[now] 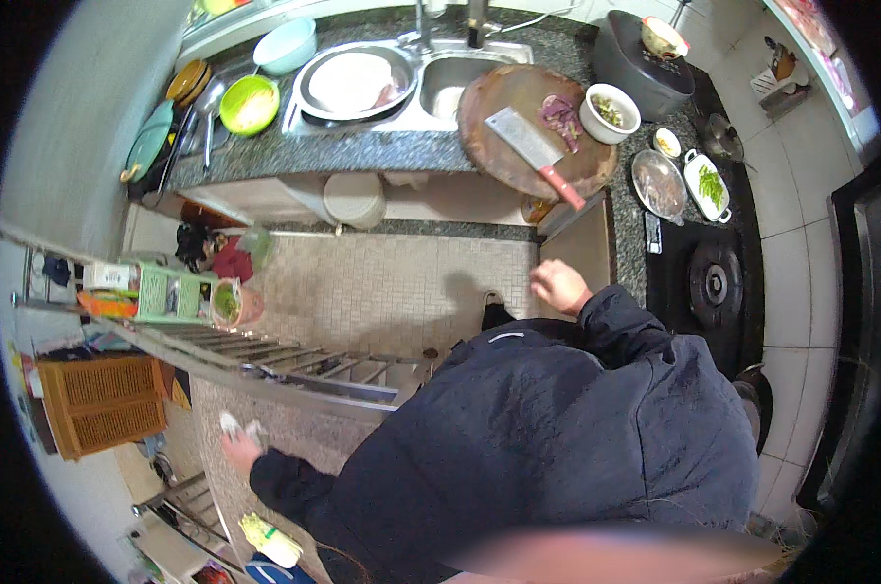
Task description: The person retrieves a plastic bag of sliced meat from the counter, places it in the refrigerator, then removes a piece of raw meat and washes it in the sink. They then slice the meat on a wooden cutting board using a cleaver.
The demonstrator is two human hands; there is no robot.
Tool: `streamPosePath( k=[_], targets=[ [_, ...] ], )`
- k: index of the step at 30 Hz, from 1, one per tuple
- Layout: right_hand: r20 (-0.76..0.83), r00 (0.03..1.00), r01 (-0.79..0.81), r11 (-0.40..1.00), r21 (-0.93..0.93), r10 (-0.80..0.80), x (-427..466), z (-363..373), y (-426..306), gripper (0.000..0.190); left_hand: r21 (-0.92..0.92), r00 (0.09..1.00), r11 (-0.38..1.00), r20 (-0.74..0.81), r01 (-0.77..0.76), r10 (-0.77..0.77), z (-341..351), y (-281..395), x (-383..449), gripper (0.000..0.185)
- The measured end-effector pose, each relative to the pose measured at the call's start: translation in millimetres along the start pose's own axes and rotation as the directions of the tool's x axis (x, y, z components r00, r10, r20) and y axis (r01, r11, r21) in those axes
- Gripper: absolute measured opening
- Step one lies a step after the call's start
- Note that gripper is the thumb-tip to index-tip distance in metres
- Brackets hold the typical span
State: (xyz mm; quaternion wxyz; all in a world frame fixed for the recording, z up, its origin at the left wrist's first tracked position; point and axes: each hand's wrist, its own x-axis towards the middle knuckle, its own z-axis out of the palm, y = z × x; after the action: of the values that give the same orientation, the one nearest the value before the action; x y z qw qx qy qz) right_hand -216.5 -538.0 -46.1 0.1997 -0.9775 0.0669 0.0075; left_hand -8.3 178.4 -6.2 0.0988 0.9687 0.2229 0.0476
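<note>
On the left, my left hand reaches over a stone-topped counter with its fingers on a small white item, too blurred to name. A pale green leafy vegetable bound with a green band lies nearer to me on that counter. My right hand hangs over the tiled floor with loosely curled fingers; its palm is hidden. Beyond it, a cleaver with a red handle rests on a round wooden chopping board, beside sliced dark red meat.
A white bowl of chopped food stands at the board's edge. Plates of cut ingredients sit near the black cooktop. The steel sink holds a large metal basin. A metal rack and a pink bin stand at left.
</note>
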Motion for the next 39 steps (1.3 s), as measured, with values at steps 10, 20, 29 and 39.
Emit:
streamPosePath(
  k=[10, 20, 29, 39],
  targets=[
    [-0.253, 0.916, -0.298, 0.950, 0.091, 0.311, 113, -69, 128, 0.053, 0.162, 0.967, 0.956, 0.111, -0.244, 0.228, 9, 253, -72, 0.053],
    [-0.185, 0.881, -0.089, 0.536, 0.839, 0.435, 135, -117, 115, 0.047, -0.113, 0.485, 0.475, -0.086, -0.873, 0.870, 80, 554, -73, 0.033],
    [0.149, 0.679, -0.274, 0.060, 0.960, 0.719, 151, -106, 110, 0.017, -0.470, -0.065, -0.080, -0.047, -0.879, 0.997, 131, 761, -60, 0.027],
    [-0.159, 0.434, -0.599, 0.416, 0.684, 0.887, 116, -85, 28, 0.018, -0.777, -0.296, 0.011, 0.252, -0.629, 0.921, 219, 926, -222, 0.033]
  ],
)
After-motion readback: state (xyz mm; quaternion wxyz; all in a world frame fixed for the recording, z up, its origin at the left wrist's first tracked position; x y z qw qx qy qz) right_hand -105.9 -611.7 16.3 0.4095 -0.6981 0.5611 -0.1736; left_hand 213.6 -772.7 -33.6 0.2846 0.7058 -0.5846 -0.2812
